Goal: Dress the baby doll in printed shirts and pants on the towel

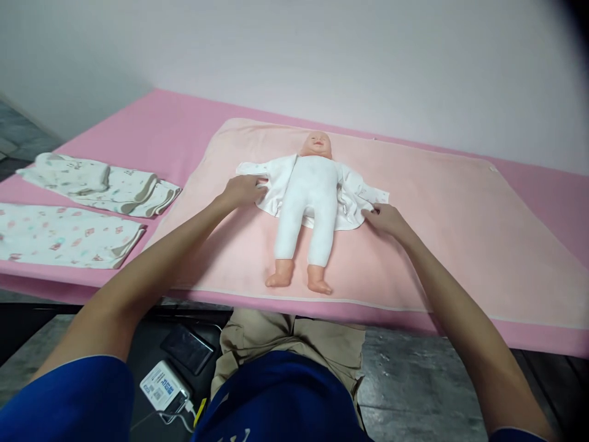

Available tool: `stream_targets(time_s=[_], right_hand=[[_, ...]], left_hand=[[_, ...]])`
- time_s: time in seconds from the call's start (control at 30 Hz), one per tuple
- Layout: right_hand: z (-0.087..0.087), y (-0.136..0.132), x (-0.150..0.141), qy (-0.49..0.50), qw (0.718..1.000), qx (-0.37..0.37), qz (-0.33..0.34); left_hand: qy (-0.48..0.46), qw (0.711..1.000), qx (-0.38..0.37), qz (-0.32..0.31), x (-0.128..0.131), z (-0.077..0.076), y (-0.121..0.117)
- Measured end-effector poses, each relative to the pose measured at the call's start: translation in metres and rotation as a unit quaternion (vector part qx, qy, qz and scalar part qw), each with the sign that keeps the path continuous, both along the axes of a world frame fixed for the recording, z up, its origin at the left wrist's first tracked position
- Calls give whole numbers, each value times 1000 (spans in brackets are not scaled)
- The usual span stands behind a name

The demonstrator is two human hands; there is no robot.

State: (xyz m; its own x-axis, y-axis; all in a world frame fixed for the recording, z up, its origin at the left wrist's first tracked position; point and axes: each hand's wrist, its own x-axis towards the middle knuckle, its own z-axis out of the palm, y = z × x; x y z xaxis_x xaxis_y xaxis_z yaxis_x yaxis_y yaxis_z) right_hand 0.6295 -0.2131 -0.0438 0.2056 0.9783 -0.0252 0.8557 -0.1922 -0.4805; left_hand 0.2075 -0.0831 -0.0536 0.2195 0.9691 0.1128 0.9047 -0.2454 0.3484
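A baby doll (307,202) with a white cloth body lies on its back on a pale pink towel (442,209). An open white jacket (356,199) is spread under it, sleeves out to both sides. My left hand (242,190) rests on the jacket's left panel beside the doll's side, fingers curled onto the cloth. My right hand (386,219) pinches the jacket's lower right edge near the sleeve. The doll's bare feet point toward me.
The towel covers a pink table (151,129) against a white wall. Two folded patterned baby garments (101,184) (64,236) lie at the table's left. Below the front edge, a phone (188,348) and a white power bank (163,388) sit on a dark surface by my knees.
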Motion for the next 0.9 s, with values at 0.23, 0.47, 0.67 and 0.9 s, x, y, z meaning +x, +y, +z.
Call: stream_targets(time_s=[0.23, 0.47, 0.67, 0.9], right_hand=[[43, -7, -94, -10, 904, 300, 306], [-21, -48, -75, 23, 956, 194, 219], [2, -45, -97, 73, 962, 200, 169], [7, -69, -61, 29, 964, 155, 214]], left_hand=[[-90, 919, 244, -295, 62, 31, -54], [-112, 970, 124, -178, 12, -10, -88], [-183, 971, 97, -120, 46, -3, -99], [-138, 967, 151, -154, 8, 1, -115]])
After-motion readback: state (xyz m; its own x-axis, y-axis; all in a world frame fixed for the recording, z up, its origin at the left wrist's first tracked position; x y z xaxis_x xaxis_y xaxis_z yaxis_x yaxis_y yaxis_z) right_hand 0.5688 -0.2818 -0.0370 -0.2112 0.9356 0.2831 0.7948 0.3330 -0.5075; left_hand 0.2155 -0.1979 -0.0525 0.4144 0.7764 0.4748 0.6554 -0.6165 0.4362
